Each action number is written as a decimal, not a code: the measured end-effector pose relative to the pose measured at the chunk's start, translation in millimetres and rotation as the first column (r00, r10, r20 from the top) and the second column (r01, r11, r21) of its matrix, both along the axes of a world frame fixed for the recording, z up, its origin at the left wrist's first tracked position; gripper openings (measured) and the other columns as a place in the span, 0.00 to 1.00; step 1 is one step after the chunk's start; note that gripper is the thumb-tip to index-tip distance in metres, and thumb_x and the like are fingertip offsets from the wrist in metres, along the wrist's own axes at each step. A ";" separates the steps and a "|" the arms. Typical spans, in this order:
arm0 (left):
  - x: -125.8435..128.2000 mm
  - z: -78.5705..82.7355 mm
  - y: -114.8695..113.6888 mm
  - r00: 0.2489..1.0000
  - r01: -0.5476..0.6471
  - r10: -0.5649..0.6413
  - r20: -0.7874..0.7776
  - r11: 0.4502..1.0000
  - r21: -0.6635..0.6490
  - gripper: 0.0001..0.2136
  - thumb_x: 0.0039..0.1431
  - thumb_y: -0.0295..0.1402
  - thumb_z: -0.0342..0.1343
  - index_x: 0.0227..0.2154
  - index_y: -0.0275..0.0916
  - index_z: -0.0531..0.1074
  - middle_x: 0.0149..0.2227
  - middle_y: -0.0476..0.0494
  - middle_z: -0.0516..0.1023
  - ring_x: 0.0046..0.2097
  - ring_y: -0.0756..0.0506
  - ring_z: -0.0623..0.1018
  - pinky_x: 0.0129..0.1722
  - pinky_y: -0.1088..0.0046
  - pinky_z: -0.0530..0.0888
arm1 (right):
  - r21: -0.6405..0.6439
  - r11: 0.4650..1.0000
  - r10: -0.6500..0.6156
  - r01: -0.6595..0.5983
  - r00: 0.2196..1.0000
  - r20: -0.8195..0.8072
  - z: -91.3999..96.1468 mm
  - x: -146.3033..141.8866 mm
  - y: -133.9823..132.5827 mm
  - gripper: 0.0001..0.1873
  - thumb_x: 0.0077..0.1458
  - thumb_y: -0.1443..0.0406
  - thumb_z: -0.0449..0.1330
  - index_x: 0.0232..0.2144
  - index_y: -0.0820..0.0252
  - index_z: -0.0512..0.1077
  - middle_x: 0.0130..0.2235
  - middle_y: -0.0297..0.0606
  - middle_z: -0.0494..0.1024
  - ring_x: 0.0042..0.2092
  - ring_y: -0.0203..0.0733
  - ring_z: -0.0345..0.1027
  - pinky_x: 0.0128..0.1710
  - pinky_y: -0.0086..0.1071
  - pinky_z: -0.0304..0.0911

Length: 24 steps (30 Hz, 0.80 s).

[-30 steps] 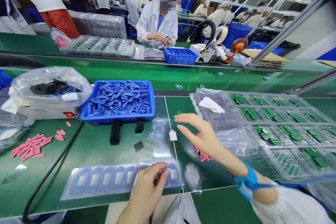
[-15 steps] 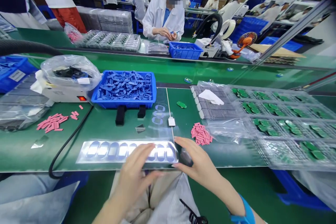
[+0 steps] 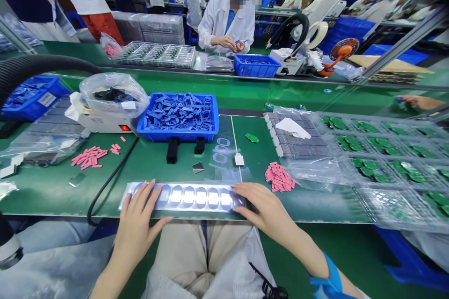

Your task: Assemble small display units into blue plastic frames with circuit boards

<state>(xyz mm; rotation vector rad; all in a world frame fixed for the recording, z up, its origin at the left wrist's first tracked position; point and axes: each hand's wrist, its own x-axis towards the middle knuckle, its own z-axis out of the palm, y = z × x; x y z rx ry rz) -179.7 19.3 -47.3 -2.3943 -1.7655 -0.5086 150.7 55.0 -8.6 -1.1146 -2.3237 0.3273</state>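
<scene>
A shiny strip of oval film stickers (image 3: pixel 189 197) lies along the front edge of the green bench, bright with reflected light. My left hand (image 3: pixel 138 215) rests on its left end, fingers stretched out and thumb apart. At the strip's right end, my right hand (image 3: pixel 261 203) holds it with index finger and thumb at the two long edges. Something dark and glossy shows beneath that palm, too hidden to name. Just behind the strip lie loose clear oval films (image 3: pixel 220 149), a small white block (image 3: pixel 239 159) and a small clear piece (image 3: pixel 198 167).
A blue bin of blue plastic parts (image 3: pixel 178 119) stands behind. Pink strips lie in a left pile (image 3: pixel 89 156) and a right pile (image 3: pixel 279 177). Trays of green circuit boards (image 3: pixel 382 147) fill the right. A black cable (image 3: pixel 112 175) crosses the left; a co-worker (image 3: pixel 226 23) sits opposite.
My left hand has moved left from above the strip's middle and come down on its left end. My right hand stays at the right end. The view has shifted slightly.
</scene>
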 end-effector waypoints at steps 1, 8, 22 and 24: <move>2.5 -0.4 -0.3 1.000 -0.014 0.014 0.010 1.000 0.006 0.29 0.58 0.43 0.53 0.60 0.40 0.54 0.57 0.27 0.69 0.58 0.29 0.67 0.55 0.44 0.60 | 0.007 1.000 -0.002 0.002 1.000 0.000 1.5 -5.7 4.9 0.13 0.60 0.63 0.56 0.47 0.58 0.70 0.45 0.45 0.78 0.46 0.48 0.73 0.44 0.46 0.71; 24.4 6.7 -17.4 0.981 -0.029 0.031 0.193 0.999 -0.014 0.30 0.59 0.39 0.54 0.62 0.43 0.51 0.59 0.30 0.66 0.61 0.31 0.64 0.58 0.45 0.58 | -0.022 0.995 0.102 -0.100 0.985 0.142 -0.8 -78.3 75.6 0.08 0.57 0.69 0.58 0.41 0.59 0.73 0.44 0.44 0.79 0.46 0.46 0.73 0.46 0.40 0.68; 68.8 19.5 -44.0 0.770 0.137 -0.061 0.635 0.988 -0.071 0.21 0.58 0.28 0.54 0.55 0.46 0.63 0.54 0.40 0.73 0.59 0.40 0.68 0.57 0.58 0.67 | -0.082 0.987 0.131 -0.135 0.990 -0.053 -5.0 -83.8 83.5 0.12 0.60 0.70 0.50 0.39 0.63 0.74 0.41 0.49 0.79 0.45 0.47 0.74 0.46 0.42 0.69; 78.2 27.4 -38.6 0.633 0.095 0.061 0.772 0.983 -0.156 0.21 0.59 0.28 0.54 0.55 0.48 0.64 0.55 0.42 0.72 0.58 0.41 0.69 0.57 0.59 0.67 | -0.102 0.992 0.048 -0.067 0.983 -0.176 9.3 -79.7 65.5 0.13 0.62 0.67 0.48 0.42 0.61 0.72 0.42 0.46 0.79 0.44 0.45 0.74 0.45 0.41 0.70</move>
